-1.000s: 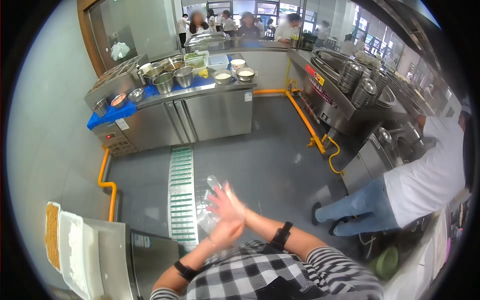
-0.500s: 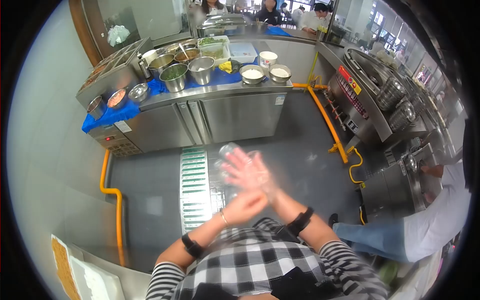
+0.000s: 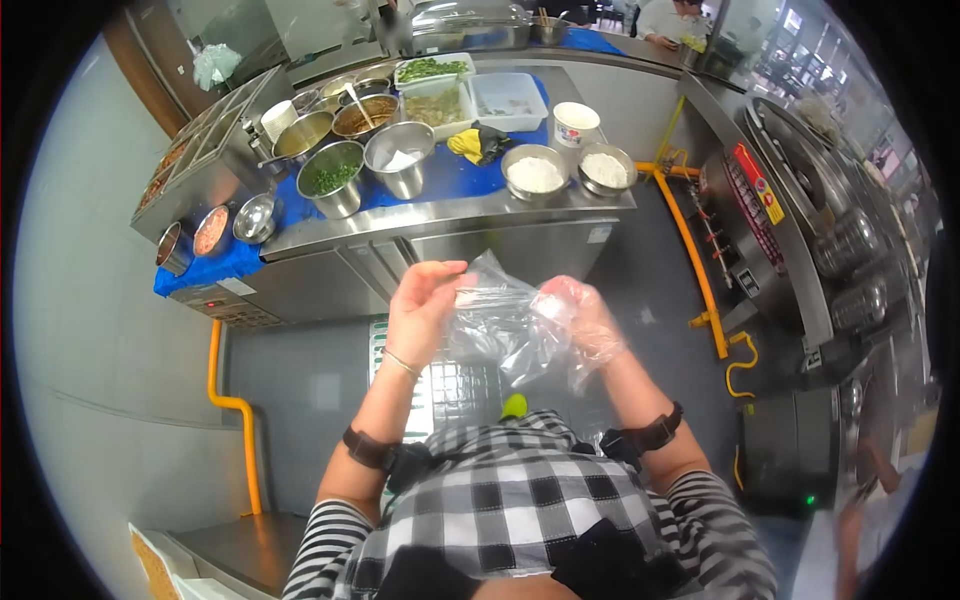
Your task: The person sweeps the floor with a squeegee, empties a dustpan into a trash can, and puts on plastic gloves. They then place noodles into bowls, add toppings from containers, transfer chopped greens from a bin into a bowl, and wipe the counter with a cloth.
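Clear plastic film [image 3: 505,325] spans my hands, near side of the steel counter [image 3: 450,215]. Bare left hand [image 3: 418,310] pinches one side; plastic-covered right hand [image 3: 585,318] grips the other, fingertips blurred by the film. Greens pot [image 3: 343,203] sits on the counter. Person [image 3: 660,20] beyond the counter: cut off by frame top.

Steel counter [image 3: 600,207] bears blue sheeting [image 3: 466,184]. On it: pot of chopped greens [image 3: 341,205] beside a pot with white contents [image 3: 402,180]; farther right, two bowls of white matter [image 3: 534,194] side by side, white tub [image 3: 575,126] behind. Yellow-and-black bundle [image 3: 469,146] lies left of the tub. Orange pipe [image 3: 241,405] bends along the left wall. Red label [image 3: 752,172] marks the steel unit at right.
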`<move>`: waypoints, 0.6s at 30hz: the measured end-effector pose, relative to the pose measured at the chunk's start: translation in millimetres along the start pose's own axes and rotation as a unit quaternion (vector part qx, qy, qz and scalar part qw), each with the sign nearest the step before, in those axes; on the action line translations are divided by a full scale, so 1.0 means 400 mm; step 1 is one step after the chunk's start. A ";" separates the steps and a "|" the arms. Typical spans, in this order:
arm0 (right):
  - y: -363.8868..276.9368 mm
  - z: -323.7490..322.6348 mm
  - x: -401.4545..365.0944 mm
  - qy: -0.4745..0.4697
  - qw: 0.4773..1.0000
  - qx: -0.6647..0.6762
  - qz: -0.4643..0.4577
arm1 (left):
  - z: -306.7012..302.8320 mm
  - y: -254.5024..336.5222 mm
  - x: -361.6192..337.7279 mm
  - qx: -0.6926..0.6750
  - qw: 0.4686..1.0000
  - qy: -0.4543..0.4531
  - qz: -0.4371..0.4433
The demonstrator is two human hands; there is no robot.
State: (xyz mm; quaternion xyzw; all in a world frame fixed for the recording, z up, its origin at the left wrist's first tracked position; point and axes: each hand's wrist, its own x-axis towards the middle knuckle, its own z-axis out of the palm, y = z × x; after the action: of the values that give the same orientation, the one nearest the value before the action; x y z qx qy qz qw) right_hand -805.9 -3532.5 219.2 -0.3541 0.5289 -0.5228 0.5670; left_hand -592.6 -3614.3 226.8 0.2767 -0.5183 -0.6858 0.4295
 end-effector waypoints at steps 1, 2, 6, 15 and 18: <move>-0.013 -0.026 0.049 -0.020 0.999 -0.012 -0.044 | -0.011 -0.003 0.036 0.009 1.000 0.018 0.003; -0.023 -0.046 0.092 -0.041 0.995 -0.023 -0.085 | -0.024 -0.001 0.068 0.010 1.000 0.029 -0.002; -0.119 -0.058 0.212 -0.016 0.980 -0.167 -0.107 | -0.062 -0.003 0.158 -0.082 0.992 0.045 -0.086; -0.126 -0.113 0.444 -0.059 0.927 -0.346 -0.131 | -0.164 -0.019 0.401 0.135 0.970 -0.059 -0.194; -0.181 -0.083 0.502 -0.066 0.948 -0.302 -0.073 | -0.180 -0.028 0.483 0.137 0.966 -0.058 -0.213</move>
State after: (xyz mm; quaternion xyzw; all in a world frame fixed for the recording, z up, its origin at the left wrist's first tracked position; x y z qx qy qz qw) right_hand -875.4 -3736.4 235.9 -0.5806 0.5960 -0.3538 0.4272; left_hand -628.9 -3816.4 206.4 0.3968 -0.5606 -0.6987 0.2003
